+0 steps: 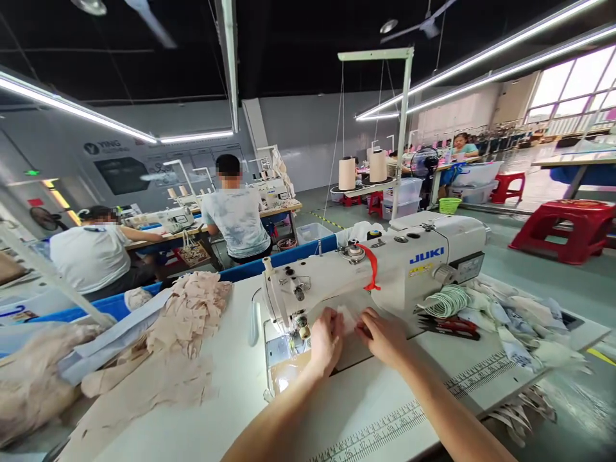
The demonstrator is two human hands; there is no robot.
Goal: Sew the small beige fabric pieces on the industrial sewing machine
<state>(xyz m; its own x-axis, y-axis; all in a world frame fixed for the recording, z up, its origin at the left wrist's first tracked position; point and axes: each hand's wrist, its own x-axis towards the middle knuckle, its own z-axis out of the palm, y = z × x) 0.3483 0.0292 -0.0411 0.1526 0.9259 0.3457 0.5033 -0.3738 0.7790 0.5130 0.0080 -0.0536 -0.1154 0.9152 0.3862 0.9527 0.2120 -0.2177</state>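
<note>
My left hand [326,341] and my right hand [384,335] meet over the bed of a white JUKI sewing machine [385,263]. Between them they pinch a small pale piece of fabric [347,317], just right of the needle and presser foot [302,328]. Both hands have their fingers curled onto the piece. Under the needle, a beige strip lies on the machine bed [283,372]. My forearms reach in from the bottom edge across the white table [231,385].
Heaps of beige cut fabric [187,314] lie on the table's left. Scissors [450,326], a coil of white cord [445,300] and pale labels lie right of the machine. Two seated people work at machines behind; red stools [568,228] stand on the floor at right.
</note>
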